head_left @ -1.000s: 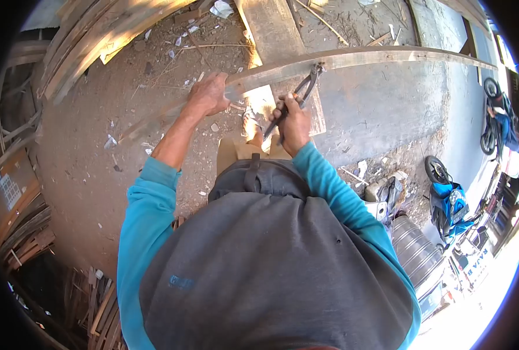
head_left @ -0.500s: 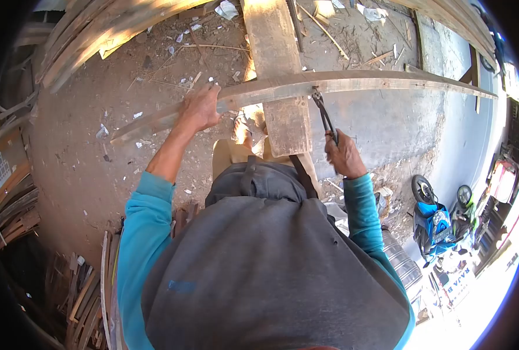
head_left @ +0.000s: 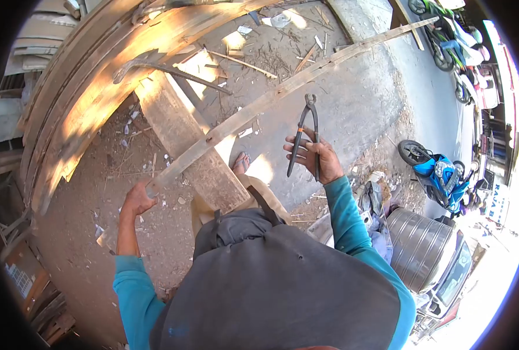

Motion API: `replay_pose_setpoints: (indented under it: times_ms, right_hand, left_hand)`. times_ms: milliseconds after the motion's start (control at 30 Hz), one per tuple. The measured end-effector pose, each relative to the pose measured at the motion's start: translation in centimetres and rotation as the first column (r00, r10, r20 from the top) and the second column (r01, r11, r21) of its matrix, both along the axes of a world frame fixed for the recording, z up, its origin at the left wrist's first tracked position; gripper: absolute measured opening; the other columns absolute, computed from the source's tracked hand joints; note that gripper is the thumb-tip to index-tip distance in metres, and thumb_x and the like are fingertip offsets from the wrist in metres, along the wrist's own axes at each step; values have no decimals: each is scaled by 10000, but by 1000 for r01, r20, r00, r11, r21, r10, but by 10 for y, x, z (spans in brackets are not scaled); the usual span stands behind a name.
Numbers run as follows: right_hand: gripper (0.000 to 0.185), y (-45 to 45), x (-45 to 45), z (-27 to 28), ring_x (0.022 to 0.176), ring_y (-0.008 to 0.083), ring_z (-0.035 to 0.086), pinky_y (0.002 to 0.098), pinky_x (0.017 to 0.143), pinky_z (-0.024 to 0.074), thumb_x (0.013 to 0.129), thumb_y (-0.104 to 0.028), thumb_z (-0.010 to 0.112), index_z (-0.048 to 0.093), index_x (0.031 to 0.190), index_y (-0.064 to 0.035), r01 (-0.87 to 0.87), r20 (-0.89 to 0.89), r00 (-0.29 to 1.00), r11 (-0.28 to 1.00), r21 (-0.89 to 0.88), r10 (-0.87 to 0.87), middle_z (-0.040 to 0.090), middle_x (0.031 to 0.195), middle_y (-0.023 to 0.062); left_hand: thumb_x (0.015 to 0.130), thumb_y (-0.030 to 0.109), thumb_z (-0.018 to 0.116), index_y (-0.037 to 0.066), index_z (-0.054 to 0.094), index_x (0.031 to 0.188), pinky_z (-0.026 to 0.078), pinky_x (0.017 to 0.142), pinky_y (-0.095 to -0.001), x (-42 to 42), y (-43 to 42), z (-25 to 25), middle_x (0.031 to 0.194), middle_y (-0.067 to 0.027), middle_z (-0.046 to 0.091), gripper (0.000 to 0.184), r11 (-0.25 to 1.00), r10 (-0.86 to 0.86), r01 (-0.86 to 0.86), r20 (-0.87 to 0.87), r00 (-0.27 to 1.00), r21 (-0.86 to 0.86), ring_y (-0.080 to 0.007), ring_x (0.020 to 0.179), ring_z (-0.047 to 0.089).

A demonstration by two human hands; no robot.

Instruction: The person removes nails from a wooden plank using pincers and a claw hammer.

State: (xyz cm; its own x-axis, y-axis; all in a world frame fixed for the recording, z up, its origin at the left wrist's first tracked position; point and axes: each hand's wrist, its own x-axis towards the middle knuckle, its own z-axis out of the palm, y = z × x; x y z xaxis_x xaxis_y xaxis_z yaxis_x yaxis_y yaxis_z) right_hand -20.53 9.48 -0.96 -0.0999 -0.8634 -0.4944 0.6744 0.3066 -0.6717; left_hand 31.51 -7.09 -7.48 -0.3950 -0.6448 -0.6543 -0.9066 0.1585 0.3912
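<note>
A long, narrow wooden batten (head_left: pixel 259 106) slants from lower left to upper right, with dark holes or knots along its face. My left hand (head_left: pixel 138 199) grips it near its lower left end, which sticks out past my wrist. In my right hand (head_left: pixel 327 162) is a pair of end-cutting pincers (head_left: pixel 310 108), jaws pointing up and black handles spread apart. The pincers are apart from the batten, on its near side. Under the batten lies a wide, rough plank (head_left: pixel 175 119), reaching back from my legs.
Stacked long boards (head_left: pixel 90 111) curve along the left and back. A hooked dark bar (head_left: pixel 183 74) lies by them. Wood scraps and debris litter the ground. To the right stand a blue motorcycle (head_left: pixel 443 175) and a ribbed metal drum (head_left: pixel 420 248).
The batten has swung, its right end going farther away and its left end nearer me. The pincers have come off the batten, and their handles have spread. My view has turned right.
</note>
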Motion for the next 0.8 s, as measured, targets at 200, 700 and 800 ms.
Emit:
replay_pose_setpoints:
  times_ms: [200,700,800]
  right_hand:
    - [590,43,40,-17,1193,394,637,505,1008,537,904,-105,517,371,1464,10,139,26,989,975,174,-146,592,1325,292]
    - [505,114,281,-35,1317,362,548,467,1108,468,996,-144,434,395,1482,-8,346,-165,936,897,276,-311,523,1418,284]
    - [508,114,322,-29,1276,357,582,458,1077,492,987,-117,450,398,1478,2,351,-123,936,889,294,-329,558,1375,276]
  left_hand:
    - [703,261,777,79,617,1339,505,1021,-427,10,-1,-37,1267,-216,677,681,993,-113,110,-104,988,-31,-375,1177,651]
    - [764,611,796,21,546,1424,447,1099,-455,244,-36,33,1400,-203,607,920,980,170,-147,-176,970,137,-324,1305,573]
    - [726,540,847,10,545,1418,452,1095,-448,277,-8,17,1391,-210,611,923,962,13,12,-92,996,274,-348,1288,582]
